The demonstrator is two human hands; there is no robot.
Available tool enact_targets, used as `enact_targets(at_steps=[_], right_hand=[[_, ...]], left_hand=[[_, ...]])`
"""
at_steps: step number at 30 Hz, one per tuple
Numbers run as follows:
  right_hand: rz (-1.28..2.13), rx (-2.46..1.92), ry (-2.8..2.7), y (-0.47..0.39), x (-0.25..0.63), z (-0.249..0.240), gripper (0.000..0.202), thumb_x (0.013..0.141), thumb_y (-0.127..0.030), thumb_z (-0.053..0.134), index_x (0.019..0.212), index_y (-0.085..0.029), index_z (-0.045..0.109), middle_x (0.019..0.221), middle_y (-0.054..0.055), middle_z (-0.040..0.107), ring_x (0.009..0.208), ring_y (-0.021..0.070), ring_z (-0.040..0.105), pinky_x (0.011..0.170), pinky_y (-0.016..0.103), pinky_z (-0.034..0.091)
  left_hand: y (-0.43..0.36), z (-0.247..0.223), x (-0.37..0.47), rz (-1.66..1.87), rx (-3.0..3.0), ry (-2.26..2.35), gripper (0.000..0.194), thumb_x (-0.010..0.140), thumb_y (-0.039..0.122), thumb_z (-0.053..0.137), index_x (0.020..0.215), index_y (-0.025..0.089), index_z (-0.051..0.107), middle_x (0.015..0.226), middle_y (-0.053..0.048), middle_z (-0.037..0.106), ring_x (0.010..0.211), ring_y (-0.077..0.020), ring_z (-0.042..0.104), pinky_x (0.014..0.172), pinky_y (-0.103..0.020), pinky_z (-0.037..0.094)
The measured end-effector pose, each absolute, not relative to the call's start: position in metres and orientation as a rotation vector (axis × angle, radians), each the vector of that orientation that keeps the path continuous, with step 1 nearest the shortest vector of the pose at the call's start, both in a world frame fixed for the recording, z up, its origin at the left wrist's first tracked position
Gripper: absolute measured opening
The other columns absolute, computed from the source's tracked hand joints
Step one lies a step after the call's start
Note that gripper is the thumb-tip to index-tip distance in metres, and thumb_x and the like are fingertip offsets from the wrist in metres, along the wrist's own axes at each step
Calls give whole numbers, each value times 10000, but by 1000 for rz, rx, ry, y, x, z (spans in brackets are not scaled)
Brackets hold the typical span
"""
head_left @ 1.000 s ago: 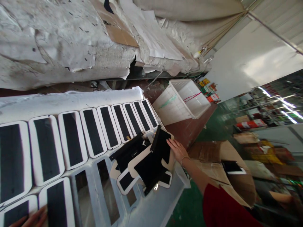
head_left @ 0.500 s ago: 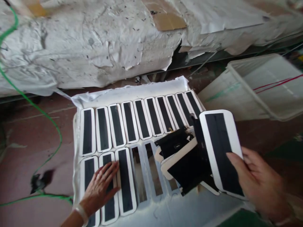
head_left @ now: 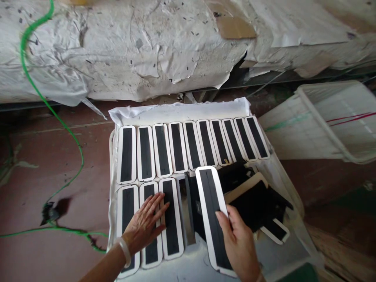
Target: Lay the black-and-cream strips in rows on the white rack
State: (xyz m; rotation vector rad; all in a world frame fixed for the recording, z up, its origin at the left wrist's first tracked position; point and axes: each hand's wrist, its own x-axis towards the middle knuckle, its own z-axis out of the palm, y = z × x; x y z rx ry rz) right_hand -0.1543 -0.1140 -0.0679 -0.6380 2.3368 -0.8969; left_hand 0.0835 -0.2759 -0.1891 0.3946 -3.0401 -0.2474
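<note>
My right hand [head_left: 241,241] grips the right edge of a long black panel [head_left: 210,207] with a white rounded border, thumb on its face. It is held tilted, and black material [head_left: 194,203] hangs behind it. Fingers outstretched and flat, my left hand [head_left: 145,223] lies across the second and third panels of the front row, its fingertips on the third panel [head_left: 173,235]. A back row of several like panels [head_left: 160,150] stands side by side. To the right of the held panel lies a heap of black pieces with pale borders [head_left: 249,203].
The panels sit on a white cloth-edged stand [head_left: 182,270]. At the right is a white plastic bin [head_left: 311,125]. Behind runs a long table with torn, stained white covering [head_left: 132,58] and a cardboard piece [head_left: 235,27]. A green hose [head_left: 73,137] trails at left.
My right hand has brought the panel leftward from beyond the heap to just right of the front row. My left hand has slid slightly right onto the third panel. The view has shifted.
</note>
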Motion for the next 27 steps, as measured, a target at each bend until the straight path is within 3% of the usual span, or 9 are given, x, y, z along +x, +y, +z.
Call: enact_targets(at_steps=[3, 7, 11, 18, 27], right_hand=[[-849, -586, 2328, -113, -139, -86, 436, 898, -585, 447, 983, -203, 639, 838, 71, 714, 676, 204, 661, 595, 241, 526], [-788, -569, 2351, -108, -130, -93, 439, 886, -603, 440, 961, -214, 628, 854, 78, 704, 714, 226, 656, 591, 266, 517], [-743, -505, 2331, -105, -122, -93, 419, 889, -604, 435, 946, -231, 616, 850, 67, 707, 720, 229, 659, 620, 279, 518], [-772, -455, 2404, -118, -122, -109, 464, 864, -633, 445, 961, -213, 619, 857, 82, 704, 733, 246, 651, 614, 298, 493], [-835, -584, 2245, -135, -117, -168, 437, 891, -616, 397, 797, -219, 555, 685, 24, 602, 656, 201, 578, 621, 282, 466]], left_hand=[[-277, -189, 82, -270, 405, -3036, 617, 862, 385, 611, 1427, 227, 421, 1493, -170, 402, 1371, -327, 388, 1049, -491, 445], [-276, -193, 80, -371, 356, -3024, 486, 900, 298, 555, 1362, 165, 487, 1482, -119, 438, 1382, -299, 375, 1092, -476, 411], [-271, -199, 77, -458, 346, -2984, 475, 912, 285, 527, 1351, 110, 479, 1459, -118, 470, 1372, -275, 394, 1100, -442, 406], [-272, -196, 70, -530, 423, -3058, 531, 888, 290, 572, 1402, 283, 439, 1415, -73, 517, 1326, -296, 450, 1079, -507, 403], [-268, -198, 62, -596, 412, -2997, 436, 920, 244, 523, 1354, 221, 492, 1419, -49, 520, 1329, -260, 443, 1104, -464, 378]])
